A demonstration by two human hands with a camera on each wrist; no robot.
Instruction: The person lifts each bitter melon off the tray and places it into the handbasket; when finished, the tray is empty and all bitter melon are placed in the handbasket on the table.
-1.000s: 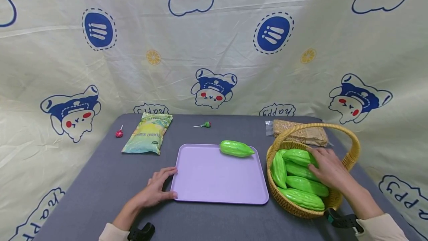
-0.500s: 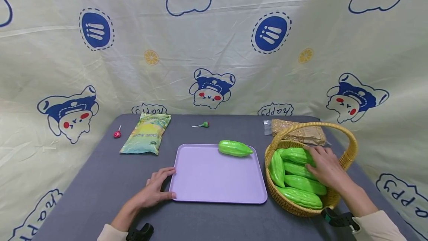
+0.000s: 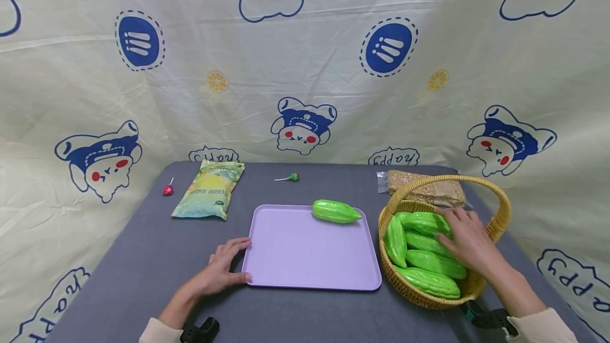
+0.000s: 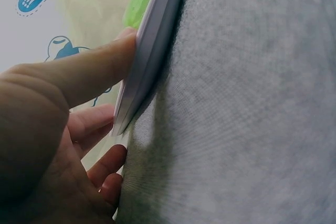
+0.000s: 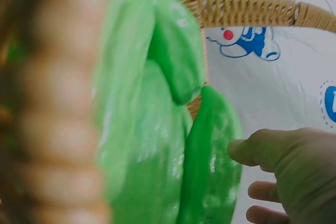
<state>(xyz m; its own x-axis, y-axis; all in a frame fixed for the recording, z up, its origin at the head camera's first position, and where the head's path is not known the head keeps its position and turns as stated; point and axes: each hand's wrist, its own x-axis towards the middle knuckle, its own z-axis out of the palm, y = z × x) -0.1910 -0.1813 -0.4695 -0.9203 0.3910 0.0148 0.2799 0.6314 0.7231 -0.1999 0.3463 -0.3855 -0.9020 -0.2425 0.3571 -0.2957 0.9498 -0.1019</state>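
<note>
In the head view, a woven basket [image 3: 405,291] holds several bright green bitter melons [image 3: 431,282]. My right hand [image 3: 472,240] reaches into it from the right. Its thumb and fingers grip the right end of the farthest bitter melon [image 3: 424,222]. In the right wrist view the thumb [image 5: 262,150] lies against that melon's side. A lilac tray [image 3: 312,258] lies left of the basket, with one bitter melon [image 3: 336,211] at its far right corner. My left hand [image 3: 216,271] touches the tray's left edge, thumb near the front corner and fingers farther back.
A yellow-green packet [image 3: 209,189] lies at the back left beside a red lollipop [image 3: 168,189]. A green lollipop [image 3: 290,177] sits behind the tray. Behind the basket is a clear bag of brown grains [image 3: 424,187]. The basket's tall handle [image 3: 500,195] arches over the right side.
Almost nothing moves. Both hands keep their places, the right on the melon and the left on the tray edge. The head view shifts slightly.
</note>
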